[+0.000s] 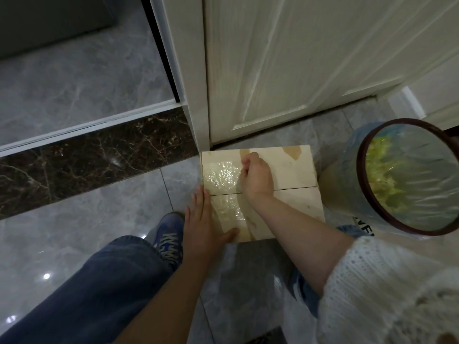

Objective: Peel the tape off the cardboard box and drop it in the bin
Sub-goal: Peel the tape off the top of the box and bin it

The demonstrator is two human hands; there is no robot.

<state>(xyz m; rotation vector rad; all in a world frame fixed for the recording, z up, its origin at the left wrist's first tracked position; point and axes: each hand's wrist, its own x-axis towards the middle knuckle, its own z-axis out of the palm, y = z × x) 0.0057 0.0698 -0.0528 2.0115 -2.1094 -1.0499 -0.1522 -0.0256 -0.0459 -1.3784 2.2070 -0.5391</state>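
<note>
Nearest, a white knit sleeve (387,289) and jeans (94,289) are cut off by the frame edge. The left hand (202,224) lies flat, fingers straight, along the cardboard box (295,170) on the floor (74,239). The right hand (257,176) curls over the crinkled clear tape (221,173), seemingly pinching its edge; the fingertips are hidden. The bin (407,180) stands just beside the box.

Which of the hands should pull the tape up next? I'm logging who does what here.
Right. The right hand is curled at the edge of the clear tape on the cardboard box, and the bin stands on its side. The left hand lies flat, steadying the box.
</note>
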